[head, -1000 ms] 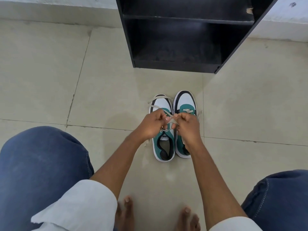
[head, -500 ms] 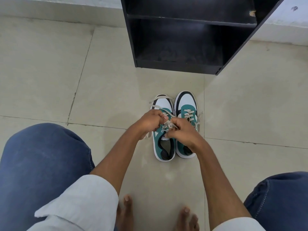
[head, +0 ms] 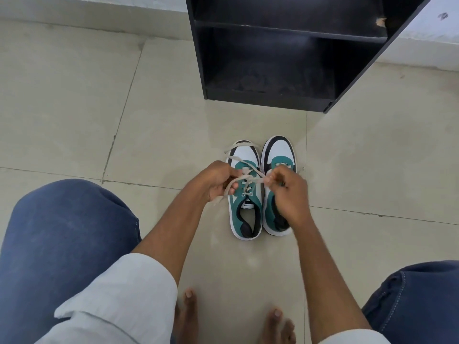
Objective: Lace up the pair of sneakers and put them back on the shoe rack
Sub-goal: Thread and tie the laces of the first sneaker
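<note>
Left fingers (head: 229,175): I have them pinched on one end of the beige lace (head: 250,181), over the near side of the left sneaker (head: 246,194); the strand runs from my left hand (head: 214,181) across the tongue.
Right fingers (head: 272,178): closed narrow on the other lace end, just to the right of the left sneaker, so my right hand (head: 288,194) covers the middle of the right sneaker (head: 279,155).
Lace: crossed above the left sneaker's upper eyelets and pulled taut between both hands; a loose loop lies over its toe, a tail hangs below my left hand.
Left sneaker: flat on the floor (head: 99,108), toe toward the shoe rack (head: 285,53), touching the right sneaker along its side.
Right sneaker: it appears laced already, though my hand hides most of it.
Shoe rack: beyond the left sneaker's toe, apart from it, lower shelf open.
Step in hand: I judge this to be tightening the cross before tying.
Risk, slack: uneven pull could draw one end short through the eyelets.
Risk, slip: a thin pinch on a flat lace may let go when I form the knot.
Risk, shift: nothing pins the left sneaker, so hard tension may drag or tip it against its mate.
</note>
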